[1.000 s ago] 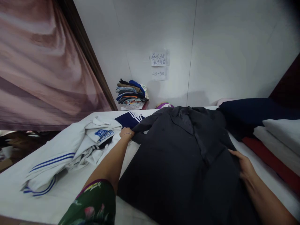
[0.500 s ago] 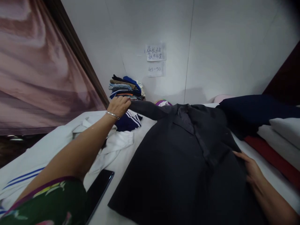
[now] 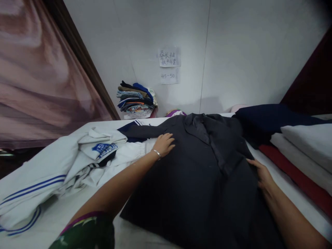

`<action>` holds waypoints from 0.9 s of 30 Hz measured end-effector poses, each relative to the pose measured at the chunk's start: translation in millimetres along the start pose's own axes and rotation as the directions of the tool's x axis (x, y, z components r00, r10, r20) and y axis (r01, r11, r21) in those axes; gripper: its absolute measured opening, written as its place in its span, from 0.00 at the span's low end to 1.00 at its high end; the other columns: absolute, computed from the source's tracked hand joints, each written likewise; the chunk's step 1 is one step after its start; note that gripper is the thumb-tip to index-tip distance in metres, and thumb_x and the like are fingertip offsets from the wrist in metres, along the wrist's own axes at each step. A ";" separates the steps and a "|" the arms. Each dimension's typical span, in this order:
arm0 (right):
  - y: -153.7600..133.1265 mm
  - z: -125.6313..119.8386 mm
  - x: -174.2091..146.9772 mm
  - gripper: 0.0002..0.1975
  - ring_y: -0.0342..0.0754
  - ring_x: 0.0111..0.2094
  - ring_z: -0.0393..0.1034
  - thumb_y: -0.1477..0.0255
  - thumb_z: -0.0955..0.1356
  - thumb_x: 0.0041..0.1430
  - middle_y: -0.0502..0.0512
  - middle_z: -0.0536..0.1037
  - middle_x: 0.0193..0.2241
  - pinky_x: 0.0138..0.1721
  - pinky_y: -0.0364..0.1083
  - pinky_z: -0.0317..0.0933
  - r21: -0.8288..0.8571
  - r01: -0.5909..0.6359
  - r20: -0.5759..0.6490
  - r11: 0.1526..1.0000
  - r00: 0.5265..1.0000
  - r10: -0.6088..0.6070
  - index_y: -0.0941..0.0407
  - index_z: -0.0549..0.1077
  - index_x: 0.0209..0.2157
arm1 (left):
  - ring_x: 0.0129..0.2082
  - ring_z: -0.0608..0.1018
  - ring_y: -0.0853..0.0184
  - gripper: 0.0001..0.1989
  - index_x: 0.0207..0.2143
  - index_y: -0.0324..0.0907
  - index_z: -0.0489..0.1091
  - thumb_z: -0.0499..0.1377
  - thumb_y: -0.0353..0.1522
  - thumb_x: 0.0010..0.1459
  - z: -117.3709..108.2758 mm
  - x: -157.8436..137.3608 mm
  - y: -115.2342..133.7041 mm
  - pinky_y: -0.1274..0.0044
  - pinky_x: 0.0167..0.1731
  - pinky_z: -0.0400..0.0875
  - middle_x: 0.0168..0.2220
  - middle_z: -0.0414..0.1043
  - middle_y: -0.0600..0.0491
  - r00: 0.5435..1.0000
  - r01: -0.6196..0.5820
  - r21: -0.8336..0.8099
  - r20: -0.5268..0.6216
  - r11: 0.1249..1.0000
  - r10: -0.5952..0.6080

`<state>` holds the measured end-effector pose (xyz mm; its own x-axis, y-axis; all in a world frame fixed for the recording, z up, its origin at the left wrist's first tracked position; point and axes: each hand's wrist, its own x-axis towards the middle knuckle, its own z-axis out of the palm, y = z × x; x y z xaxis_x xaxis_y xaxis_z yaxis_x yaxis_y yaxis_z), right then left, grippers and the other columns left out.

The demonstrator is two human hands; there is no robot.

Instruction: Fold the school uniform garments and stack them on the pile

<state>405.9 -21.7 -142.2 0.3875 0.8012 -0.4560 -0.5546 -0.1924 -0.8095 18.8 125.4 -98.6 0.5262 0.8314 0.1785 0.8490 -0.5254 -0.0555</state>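
A dark grey coat point(image 3: 186, 186) lies front up on the white-covered table, its collar at the far side and its hem towards me. Its left-hand sleeve point(image 3: 145, 131) stretches out sideways over a navy garment with white stripes. My left hand point(image 3: 164, 145) rests on the coat just below the top of that sleeve, fingers spread. At the coat's right edge is my right hand point(image 3: 262, 178); one digit lies on top of the cloth and the others are partly hidden at the edge, gripping it.
White garments with blue stripes point(image 3: 54, 183) lie crumpled on the left. A stack of folded clothes point(image 3: 136, 98) stands at the back. On the right are folded navy point(image 3: 272, 119), white point(image 3: 308, 141) and red cloths point(image 3: 290, 169). Two paper notes point(image 3: 169, 65) hang on the wall.
My left hand has let go of the sleeve end and moved right and nearer onto the coat. The sleeve now lies down. The phone seen at lower left is out of sight.
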 end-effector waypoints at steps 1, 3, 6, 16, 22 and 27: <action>-0.1 -0.2 -0.5 0.09 0.47 0.15 0.70 0.79 0.68 0.40 0.48 0.76 0.17 0.16 0.41 0.66 -0.006 0.001 0.006 1.000 1.000 -0.001 0.54 0.72 0.27 | 0.64 0.54 0.63 0.21 0.56 0.45 0.64 0.49 0.41 0.62 4.5 8.2 16.5 0.68 0.61 0.47 0.64 0.55 0.51 0.999 -0.047 -0.039 -0.014 0.998 0.046; -0.4 -0.9 -1.6 0.08 0.46 0.14 0.69 0.79 0.68 0.41 0.48 0.75 0.15 0.15 0.40 0.66 -0.014 0.008 0.027 1.000 1.000 -0.008 0.54 0.71 0.27 | 0.65 0.51 0.61 0.25 0.59 0.45 0.60 0.49 0.44 0.62 16.7 23.5 34.9 0.66 0.62 0.42 0.65 0.51 0.51 0.997 -0.073 -0.093 -0.009 0.993 0.072; -0.8 -2.1 -2.4 0.07 0.46 0.15 0.70 0.79 0.67 0.42 0.48 0.76 0.16 0.17 0.41 0.67 0.004 0.020 0.062 1.000 0.998 -0.021 0.55 0.71 0.27 | 0.66 0.49 0.58 0.30 0.62 0.44 0.56 0.48 0.48 0.61 41.6 40.4 31.4 0.63 0.62 0.39 0.66 0.48 0.48 0.979 0.139 -0.134 0.165 0.981 -0.116; -0.9 0.8 0.5 0.09 0.47 0.17 0.72 0.79 0.69 0.42 0.49 0.78 0.19 0.19 0.42 0.69 0.058 0.048 0.192 0.997 0.980 -0.058 0.54 0.72 0.28 | 0.62 0.58 0.57 0.23 0.54 0.42 0.66 0.49 0.42 0.61 46.6 80.4 34.7 0.63 0.59 0.51 0.62 0.57 0.45 0.937 0.303 -0.155 0.227 0.940 -0.265; -0.4 1.8 -4.8 0.14 0.50 0.24 0.76 0.77 0.70 0.41 0.52 0.80 0.25 0.23 0.44 0.72 0.099 0.057 0.227 0.993 0.971 -0.078 0.54 0.74 0.34 | 0.63 0.56 0.57 0.24 0.53 0.48 0.66 0.50 0.47 0.59 63.4 115.0 99.3 0.60 0.61 0.43 0.61 0.59 0.49 0.971 0.127 -0.229 0.228 0.965 -0.073; 0.1 2.6 -10.0 0.23 0.51 0.28 0.77 0.76 0.71 0.40 0.53 0.81 0.31 0.25 0.43 0.72 0.100 0.072 0.279 0.992 0.955 -0.097 0.54 0.73 0.43 | 0.66 0.47 0.55 0.30 0.60 0.46 0.57 0.45 0.49 0.60 86.2 127.3 116.7 0.53 0.60 0.39 0.67 0.45 0.47 0.960 0.152 -0.257 0.266 0.954 -0.081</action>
<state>400.1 -28.3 -136.7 0.2185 0.9423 -0.2537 -0.5964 -0.0768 -0.7990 188.9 185.5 -167.0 0.4491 0.8894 -0.0855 0.8781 -0.4216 0.2265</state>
